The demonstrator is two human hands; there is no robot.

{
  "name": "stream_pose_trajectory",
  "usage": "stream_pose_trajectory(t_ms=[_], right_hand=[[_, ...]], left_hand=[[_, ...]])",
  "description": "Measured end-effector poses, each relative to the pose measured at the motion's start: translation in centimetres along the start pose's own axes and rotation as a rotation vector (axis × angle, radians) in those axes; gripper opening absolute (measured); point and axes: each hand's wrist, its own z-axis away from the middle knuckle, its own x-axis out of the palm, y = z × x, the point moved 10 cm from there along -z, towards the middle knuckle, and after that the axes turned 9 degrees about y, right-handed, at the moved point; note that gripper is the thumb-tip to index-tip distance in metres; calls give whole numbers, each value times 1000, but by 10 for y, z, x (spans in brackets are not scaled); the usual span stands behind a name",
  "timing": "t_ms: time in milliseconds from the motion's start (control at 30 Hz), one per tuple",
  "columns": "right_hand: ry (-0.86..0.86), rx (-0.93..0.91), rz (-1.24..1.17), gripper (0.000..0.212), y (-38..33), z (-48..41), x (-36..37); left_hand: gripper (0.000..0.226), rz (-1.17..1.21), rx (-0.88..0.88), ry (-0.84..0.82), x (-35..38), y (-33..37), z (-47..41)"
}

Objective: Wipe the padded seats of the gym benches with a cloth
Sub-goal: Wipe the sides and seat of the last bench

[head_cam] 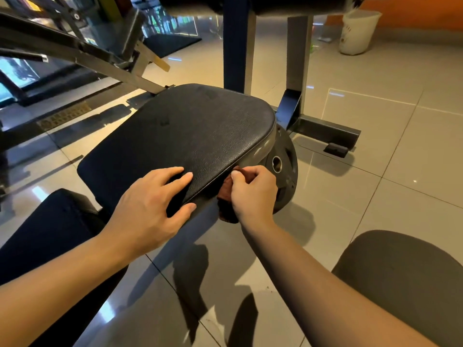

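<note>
Shiny beige floor tiles (375, 176) all round, pretty reflective. The left hand (147, 209) lies flat, fingers spread, on the near corner of the padded seat (190, 131), which is black pebbly vinyl with rounded corners. Just right of it, the right hand (253, 194) is curled tight round a brown cloth (226, 196), holding it against the seat's side edge. Right behind that fist sits a round dark weight plate (285, 169) with a metal-ringed hole. Way beyond, a white bucket (358, 31) stands by an orange wall (413, 8); can't tell what's in it.
</note>
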Motion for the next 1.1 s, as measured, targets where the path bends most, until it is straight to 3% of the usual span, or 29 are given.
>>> stream_pose_trajectory(t_ms=[500, 933, 1100], right_hand=[[51, 51, 33, 15, 10, -29, -9], [0, -6, 20, 6, 1, -23, -2], [13, 24, 12, 16, 4, -29, -7]], left_hand=[[70, 14, 11, 27, 1, 0, -1], [70, 4, 14, 40, 0, 0, 0], [70, -4, 11, 31, 2, -1, 0]])
